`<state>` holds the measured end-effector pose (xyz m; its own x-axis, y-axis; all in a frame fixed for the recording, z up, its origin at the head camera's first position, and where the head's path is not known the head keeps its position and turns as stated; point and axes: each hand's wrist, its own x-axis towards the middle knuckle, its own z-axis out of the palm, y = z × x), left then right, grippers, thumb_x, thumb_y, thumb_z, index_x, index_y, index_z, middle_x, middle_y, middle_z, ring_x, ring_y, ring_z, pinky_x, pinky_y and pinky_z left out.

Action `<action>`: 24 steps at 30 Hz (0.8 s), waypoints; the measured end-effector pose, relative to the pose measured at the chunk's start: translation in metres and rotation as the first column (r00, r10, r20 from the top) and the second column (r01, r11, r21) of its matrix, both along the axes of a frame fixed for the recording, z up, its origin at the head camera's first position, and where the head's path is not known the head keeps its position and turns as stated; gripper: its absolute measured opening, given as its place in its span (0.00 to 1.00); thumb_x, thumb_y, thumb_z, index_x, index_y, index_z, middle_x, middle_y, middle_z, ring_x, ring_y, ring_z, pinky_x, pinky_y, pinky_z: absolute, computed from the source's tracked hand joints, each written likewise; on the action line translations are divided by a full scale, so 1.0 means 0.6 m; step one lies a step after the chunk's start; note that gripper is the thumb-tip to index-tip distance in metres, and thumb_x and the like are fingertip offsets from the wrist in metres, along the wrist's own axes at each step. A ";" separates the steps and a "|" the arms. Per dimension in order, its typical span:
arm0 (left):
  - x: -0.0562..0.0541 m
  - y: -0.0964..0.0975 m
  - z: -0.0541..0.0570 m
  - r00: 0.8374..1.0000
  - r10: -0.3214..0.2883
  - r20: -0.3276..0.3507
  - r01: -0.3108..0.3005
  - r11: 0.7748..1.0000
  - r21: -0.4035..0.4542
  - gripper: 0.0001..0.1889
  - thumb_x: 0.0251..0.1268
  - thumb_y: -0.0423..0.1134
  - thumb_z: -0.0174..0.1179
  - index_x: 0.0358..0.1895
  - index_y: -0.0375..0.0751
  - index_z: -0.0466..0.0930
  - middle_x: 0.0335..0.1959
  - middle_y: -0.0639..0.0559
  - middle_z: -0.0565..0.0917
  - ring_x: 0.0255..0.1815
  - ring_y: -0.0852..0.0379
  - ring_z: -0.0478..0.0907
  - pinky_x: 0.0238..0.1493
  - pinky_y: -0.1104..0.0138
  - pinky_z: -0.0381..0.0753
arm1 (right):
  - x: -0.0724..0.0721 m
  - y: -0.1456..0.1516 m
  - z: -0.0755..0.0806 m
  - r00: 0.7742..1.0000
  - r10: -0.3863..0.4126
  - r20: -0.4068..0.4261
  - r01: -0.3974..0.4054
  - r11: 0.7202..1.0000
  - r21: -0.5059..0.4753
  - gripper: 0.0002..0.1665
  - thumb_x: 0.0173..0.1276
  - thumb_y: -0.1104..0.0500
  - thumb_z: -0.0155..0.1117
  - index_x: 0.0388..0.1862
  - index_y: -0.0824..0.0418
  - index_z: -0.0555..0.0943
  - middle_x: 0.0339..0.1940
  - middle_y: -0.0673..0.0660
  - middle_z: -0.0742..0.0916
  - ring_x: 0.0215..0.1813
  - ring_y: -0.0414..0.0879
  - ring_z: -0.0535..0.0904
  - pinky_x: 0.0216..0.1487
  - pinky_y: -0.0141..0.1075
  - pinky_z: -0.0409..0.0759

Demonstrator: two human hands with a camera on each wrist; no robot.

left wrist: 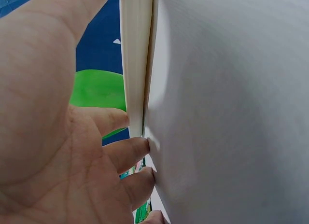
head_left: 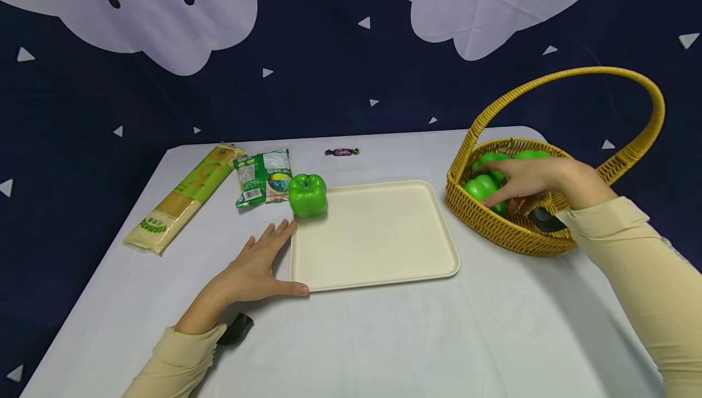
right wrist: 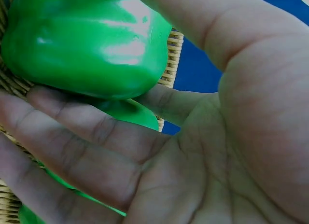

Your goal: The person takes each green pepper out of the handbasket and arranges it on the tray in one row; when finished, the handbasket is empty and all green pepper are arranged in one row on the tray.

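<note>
My left hand [head_left: 252,276] is spread at the left side of a cream tray [head_left: 378,239], its thumb and fingertips at the rim. The left wrist view shows the tray's edge [left wrist: 136,55] close to those fingers. One green bell pepper [head_left: 308,195] sits on the tray's back left corner. My right hand [head_left: 529,177] reaches into a wicker basket [head_left: 504,234] at the right. Its thumb and fingers grip a green bell pepper [right wrist: 91,45] from opposite sides. Other green peppers [head_left: 531,154] lie in the basket, partly hidden by the hand.
Left of the tray lie a green snack packet [head_left: 264,178] and a long yellow-green pack [head_left: 189,197], apparently noodles. A wrapped candy [head_left: 342,152] lies behind the tray. The basket's tall handle [head_left: 581,71] arches above the right hand. A dark patterned cloth [head_left: 329,81] hangs behind the white table.
</note>
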<state>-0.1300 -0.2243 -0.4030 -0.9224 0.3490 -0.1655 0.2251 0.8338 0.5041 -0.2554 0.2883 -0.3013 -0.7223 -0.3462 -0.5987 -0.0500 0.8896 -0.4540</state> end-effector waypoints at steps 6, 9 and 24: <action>0.000 0.000 -0.001 1.000 0.000 -0.007 0.000 1.000 0.000 0.73 0.45 0.72 0.81 0.89 0.45 0.48 0.89 0.36 0.53 0.90 0.28 0.45 0.83 0.25 0.43 | -0.003 0.001 -0.002 1.000 0.021 -0.003 -0.021 1.000 0.015 0.56 0.77 0.46 0.70 0.87 0.67 0.49 0.56 0.69 0.78 0.37 0.49 0.85 0.42 0.46 0.91; 0.000 -0.001 -0.001 1.000 0.000 -0.005 0.000 1.000 -0.002 0.73 0.45 0.72 0.81 0.90 0.46 0.48 0.89 0.37 0.53 0.90 0.28 0.44 0.83 0.25 0.43 | -0.004 0.001 -0.003 1.000 0.021 -0.005 -0.021 1.000 0.017 0.56 0.77 0.47 0.70 0.86 0.69 0.49 0.56 0.69 0.78 0.38 0.49 0.85 0.42 0.45 0.91; 0.001 0.000 0.001 1.000 -0.001 0.004 0.001 1.000 -0.008 0.73 0.45 0.72 0.81 0.89 0.44 0.47 0.89 0.36 0.52 0.90 0.28 0.44 0.83 0.26 0.42 | -0.002 -0.002 -0.002 0.999 0.041 -0.026 -0.041 0.999 0.022 0.56 0.76 0.48 0.70 0.85 0.74 0.50 0.55 0.68 0.80 0.36 0.48 0.85 0.42 0.44 0.90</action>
